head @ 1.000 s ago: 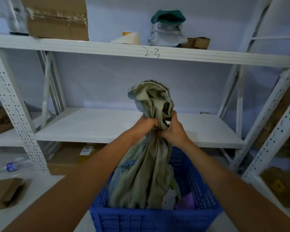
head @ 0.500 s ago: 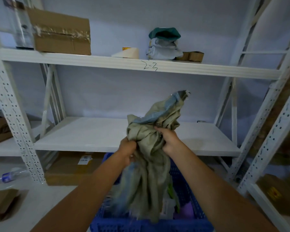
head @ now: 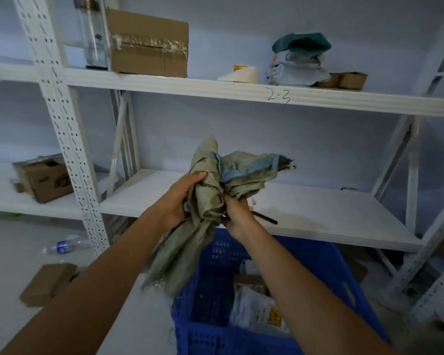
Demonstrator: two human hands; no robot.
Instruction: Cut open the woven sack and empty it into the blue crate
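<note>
A: Two white shelf boards [head: 318, 216] fill the view. Biggest movable thing: one blue crate [head: 318, 272] at 5 o'clock, on the floor under the lower board.

B: Change since a second ago?

A: Then the woven sack [head: 210, 201] hung long, its tail down inside the crate. Now it is bunched into a wad above the crate's 11 o'clock corner, and the frayed tail dangles outside the left wall. The packets [head: 256, 308] lie in the crate. My reading: emptying is done, the sack hangs limp, and it is being balled up for discard.

B: Hands?

A: Left hand [head: 180, 201] clamped around the wad from 9 o'clock. Right hand [head: 237, 216] pinches the folds from 4 o'clock, with one thin dark tool [head: 264, 218] poking out at 3 o'clock; possibly the cutter.

B: Counts?

A: One sack, one crate. Top board: one taped carton [head: 149, 44], one clear jar [head: 92, 34], one tape roll [head: 241, 73]. Floor, 8 o'clock: one water bottle [head: 64, 245], one flat carton [head: 48, 283].
</note>
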